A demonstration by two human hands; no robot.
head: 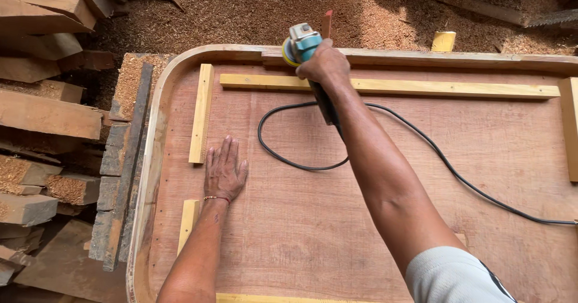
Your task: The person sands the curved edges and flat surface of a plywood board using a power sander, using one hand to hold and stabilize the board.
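My right hand (325,67) grips a teal angle grinder (302,43) with a yellow sanding disc. The disc rests against the curved far rim (241,51) of a large plywood panel (361,206). The tool's black cord (421,140) loops across the panel and runs off to the right. My left hand (224,170) lies flat, fingers spread, on the panel near its left side, between two pale wooden battens (200,113). A thin bracelet circles the left wrist.
Pale battens line the panel's far side (391,87), right side (569,128) and near edge. Stacked rough timber blocks (42,116) and dark planks (123,158) lie to the left. Sawdust (253,8) covers the ground beyond the panel.
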